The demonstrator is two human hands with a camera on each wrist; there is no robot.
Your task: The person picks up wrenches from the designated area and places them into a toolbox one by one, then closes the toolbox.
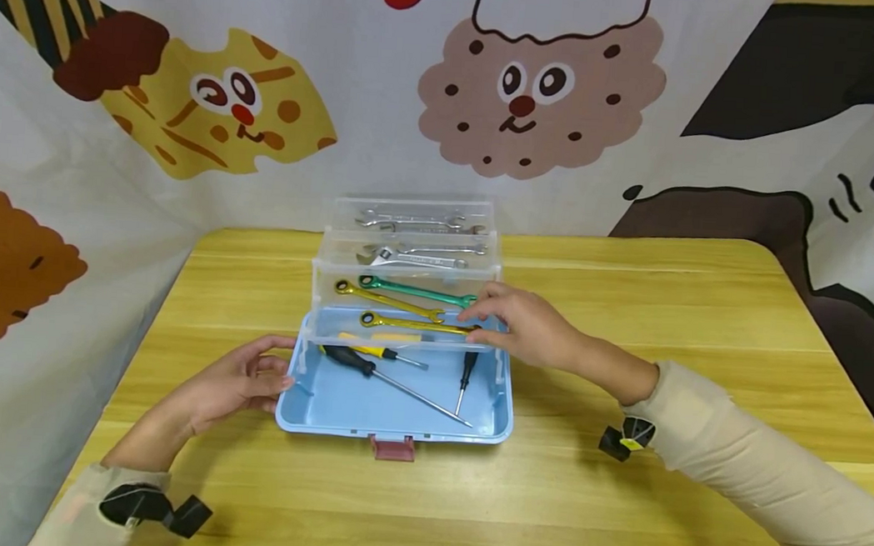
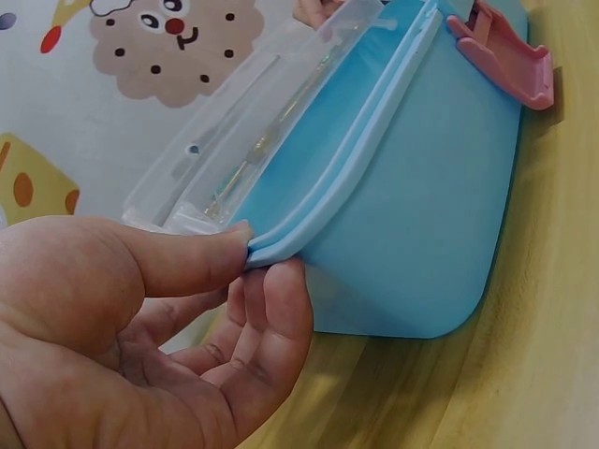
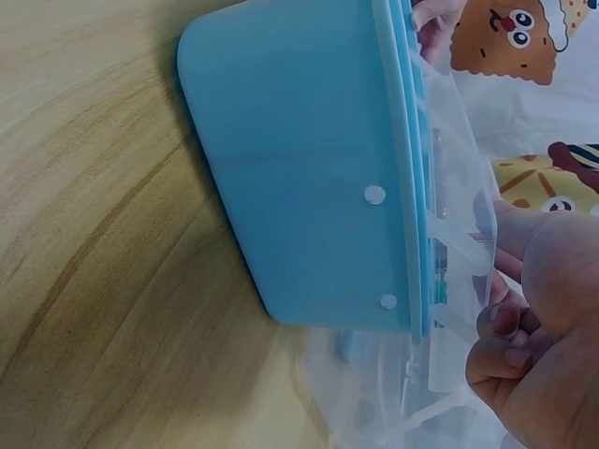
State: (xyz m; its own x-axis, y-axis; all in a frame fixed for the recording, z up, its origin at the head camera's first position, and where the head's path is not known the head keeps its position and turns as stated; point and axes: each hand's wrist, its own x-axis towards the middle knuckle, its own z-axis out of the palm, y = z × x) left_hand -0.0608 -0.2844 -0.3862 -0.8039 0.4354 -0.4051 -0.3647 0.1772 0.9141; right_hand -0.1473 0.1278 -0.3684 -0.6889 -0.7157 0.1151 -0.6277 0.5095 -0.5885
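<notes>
My left hand pinches the left rim of a light blue toolbox between thumb and fingers. Over the right end of its lowest clear tray, my right hand has thumb and fingertips around the end of a gold ratchet wrench; whether they grip it is unclear. In the right wrist view, the clear tray wall partly covers these fingertips. A second gold wrench and a green wrench share that tray. Below lie a long black-handled screwdriver, a small black screwdriver and a yellow-and-black screwdriver.
Silver wrenches and an adjustable wrench lie in the raised rear trays. A pink latch hangs from the box front. The box stands on a wooden table, with a cartoon-printed cloth behind.
</notes>
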